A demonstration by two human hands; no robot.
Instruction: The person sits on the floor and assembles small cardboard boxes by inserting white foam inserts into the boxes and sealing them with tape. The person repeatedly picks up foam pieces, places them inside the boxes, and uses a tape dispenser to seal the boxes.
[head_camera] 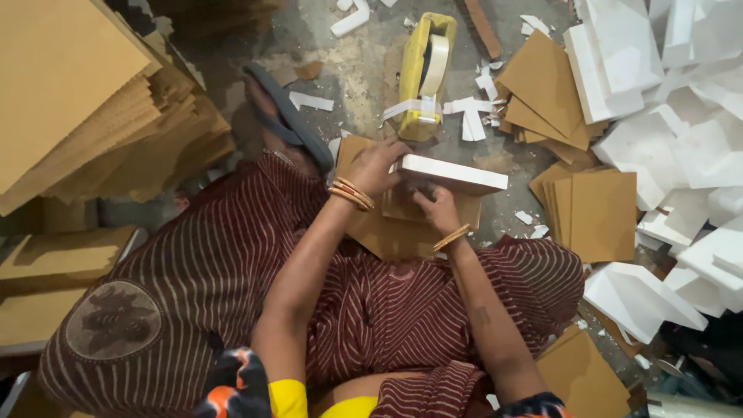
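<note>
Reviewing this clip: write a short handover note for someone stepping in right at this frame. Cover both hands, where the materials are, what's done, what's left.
Left hand: gripping the near end of the white foam slab.
Right hand: under the slab, fingers on the brown card sheets in the lap.
Yellow tape dispenser: on the floor just beyond, not in hand.
More card squares and foam pieces lie to the right; tall card stacks to the left.
Done: slab placed against the card.
Left: no tape shows on the slab yet.

Both hands, left [377, 166] and right [436, 209], grip a white foam slab [453, 175] over brown cards [395, 228] on the lap, a yellow tape dispenser [424, 73] on the floor [356, 70] just beyond.
</note>
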